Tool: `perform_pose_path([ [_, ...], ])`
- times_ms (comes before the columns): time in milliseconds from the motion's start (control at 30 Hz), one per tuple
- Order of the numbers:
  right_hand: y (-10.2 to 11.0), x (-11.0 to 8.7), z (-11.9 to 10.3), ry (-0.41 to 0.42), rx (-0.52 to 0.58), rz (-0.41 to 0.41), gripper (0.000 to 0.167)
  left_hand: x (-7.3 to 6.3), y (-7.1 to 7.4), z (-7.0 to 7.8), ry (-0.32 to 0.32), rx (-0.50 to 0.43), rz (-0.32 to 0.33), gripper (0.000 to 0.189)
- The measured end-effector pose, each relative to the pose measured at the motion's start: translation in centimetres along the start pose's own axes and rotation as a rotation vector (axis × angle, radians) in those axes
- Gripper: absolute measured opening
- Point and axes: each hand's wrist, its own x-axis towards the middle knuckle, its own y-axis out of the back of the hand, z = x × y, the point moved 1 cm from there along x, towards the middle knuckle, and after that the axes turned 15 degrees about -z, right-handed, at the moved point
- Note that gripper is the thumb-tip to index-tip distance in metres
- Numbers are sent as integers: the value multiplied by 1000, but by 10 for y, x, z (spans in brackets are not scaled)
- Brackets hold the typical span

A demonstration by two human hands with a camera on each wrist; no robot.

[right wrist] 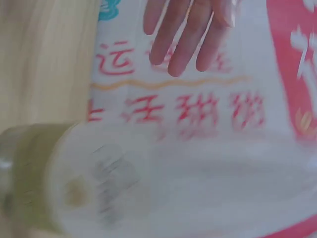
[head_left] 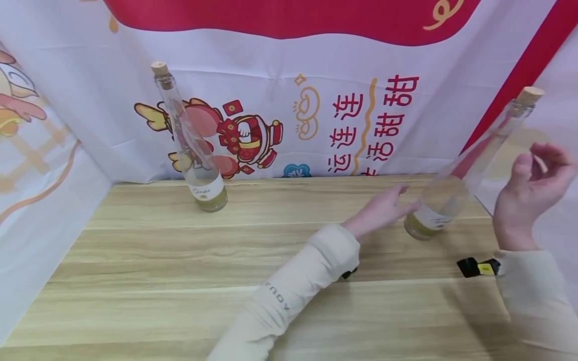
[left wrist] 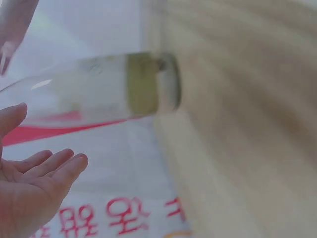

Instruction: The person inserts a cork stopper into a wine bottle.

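A tall, clear glass bottle (head_left: 435, 213) with a cork (head_left: 529, 95), a white label and a yellow-green band near its base stands at the table's right. Just left of its lower part is my left hand (head_left: 377, 210), fingers extended, a fingertip overlapping the bottle's edge in the head view. The left wrist view shows the left hand (left wrist: 42, 183) unfolded beside the blurred bottle (left wrist: 104, 91). My right hand (head_left: 530, 195) is raised to the right of the bottle, fingers loosely bent, holding nothing. In the right wrist view the bottle (right wrist: 109, 181) lies across the foreground below spread fingers (right wrist: 171, 34).
A second corked bottle (head_left: 207, 193) with a similar label stands at the back left of the wooden table (head_left: 180, 281). A printed cloth (head_left: 280, 65) with red characters and cartoon figures hangs behind the table's far edge. Black wrist gear (head_left: 469, 267) shows by the right sleeve.
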Motion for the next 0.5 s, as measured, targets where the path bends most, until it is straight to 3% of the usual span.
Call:
perform_pose_path([
  [133, -41, 0, -32, 141, -18, -24, 42, -21, 34, -6, -57, -21, 75, 57],
  [200, -66, -1, -47, 186, -13, -75, 40, -31, 52, -12, -85, -25, 131, 56],
  [267, -88, -2, -56, 230, -92, -141, 39, -41, 70, -19, -108, -24, 185, 55],
  [433, -125, -1, -48, 287, -377, -376, 46, -67, 111, -41, -78, -2, 321, 51],
  [500, -139, -2, -39, 285, -418, -472, 44, -78, 126, -50, -57, 39, 384, 50],
])
